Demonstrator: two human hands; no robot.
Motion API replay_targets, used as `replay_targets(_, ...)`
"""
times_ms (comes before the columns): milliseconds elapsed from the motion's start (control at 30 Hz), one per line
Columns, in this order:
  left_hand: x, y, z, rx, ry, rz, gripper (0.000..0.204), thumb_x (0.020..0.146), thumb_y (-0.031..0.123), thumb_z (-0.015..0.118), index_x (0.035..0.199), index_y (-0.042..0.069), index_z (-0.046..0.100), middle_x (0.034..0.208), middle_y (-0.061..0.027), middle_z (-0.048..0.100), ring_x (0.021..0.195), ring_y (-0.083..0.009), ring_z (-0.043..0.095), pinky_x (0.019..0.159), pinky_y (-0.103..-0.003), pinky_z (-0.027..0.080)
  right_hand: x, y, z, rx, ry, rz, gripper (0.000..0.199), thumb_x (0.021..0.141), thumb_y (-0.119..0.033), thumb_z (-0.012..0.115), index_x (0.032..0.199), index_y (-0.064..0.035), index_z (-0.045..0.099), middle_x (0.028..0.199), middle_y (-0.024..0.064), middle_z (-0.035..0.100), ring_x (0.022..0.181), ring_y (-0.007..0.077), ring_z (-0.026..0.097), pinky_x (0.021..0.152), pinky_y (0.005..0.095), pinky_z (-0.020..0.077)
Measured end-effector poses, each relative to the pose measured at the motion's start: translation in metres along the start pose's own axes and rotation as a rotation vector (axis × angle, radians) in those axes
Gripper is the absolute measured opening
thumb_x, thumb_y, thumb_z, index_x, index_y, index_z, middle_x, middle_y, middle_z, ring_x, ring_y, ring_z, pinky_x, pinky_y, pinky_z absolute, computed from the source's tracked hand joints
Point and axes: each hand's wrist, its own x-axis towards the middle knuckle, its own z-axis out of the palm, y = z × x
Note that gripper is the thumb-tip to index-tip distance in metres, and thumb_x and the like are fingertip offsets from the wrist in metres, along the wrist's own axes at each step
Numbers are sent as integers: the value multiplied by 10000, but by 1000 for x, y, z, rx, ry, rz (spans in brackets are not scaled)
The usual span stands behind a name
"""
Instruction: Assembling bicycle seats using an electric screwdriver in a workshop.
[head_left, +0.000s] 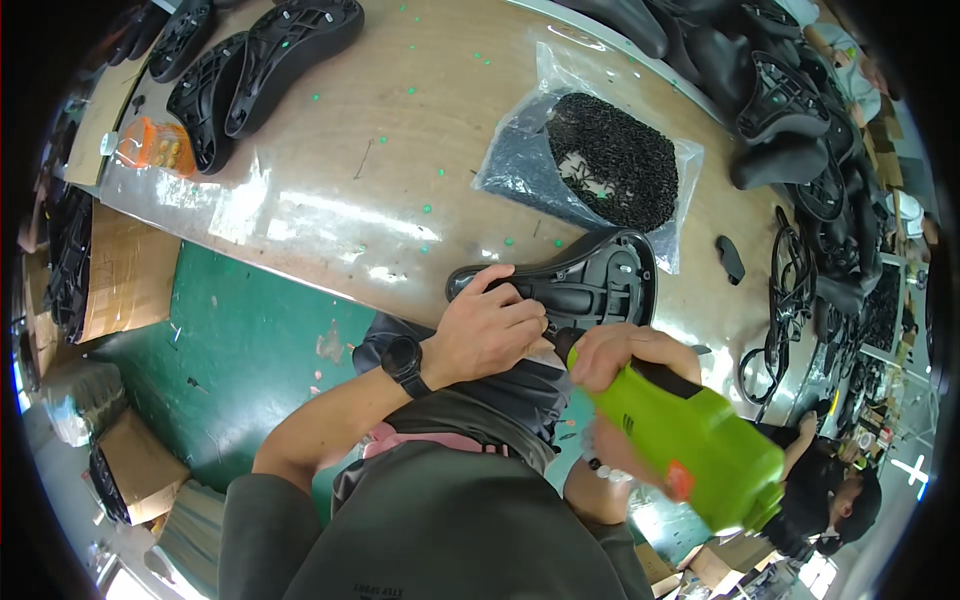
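A black saddle-shaped seat [612,280] lies underside up at the table's near edge, its ribbed shell showing. Across its near side rests my left hand [488,328], fingers curled on it; whether the fingertips also pinch a small part is hidden. My right hand [625,355] is wrapped round a bright green power screwdriver [700,445], slightly blurred. The tool's dark nose points at the seat, close to my left fingertips; its very tip is hidden. Beyond the seat, an open clear plastic bag [520,150] holds a heap of small black screws [620,165].
More black seats [290,60] lie at the far left, beside an orange-labelled jar [155,146]. Black seats [785,100] pile up at the right, near a black cable [790,290] and a small dark piece [730,260]. Another person [830,495] is at lower right.
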Motion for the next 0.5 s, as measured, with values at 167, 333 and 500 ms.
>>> replay_targets(167, 9, 2, -4, 37, -48, -33, 186, 724, 216, 744, 849, 142, 627, 905, 49, 602, 781, -165, 552, 1011, -412, 411, 3, 4, -15, -22, -151, -15, 1012, 678, -846, 590, 1164, 37, 503, 782, 155, 571, 676, 287, 563, 640, 422, 484)
replay_targets(333, 9, 4, -6, 0, -63, -78, 249, 745, 260, 758, 898, 122, 617, 898, 28, 583, 807, -186, 553, 1023, -421, 394, 8, -8, -2, -43, 26, 143, 802, 780, -721, 618, 1105, 4, 508, 734, 141, 576, 592, 268, 552, 553, 392, 476)
replay_targets(500, 7, 12, -4, -23, -114, -92, 278, 751, 261, 758, 941, 110, 622, 951, 7, 602, 867, -203, 571, 1032, -430, 390, 27, -47, -16, 180, -122, -101, 392, 830, -367, 669, 877, 19, 621, 618, 132, 586, 514, 232, 556, 514, 336, 481)
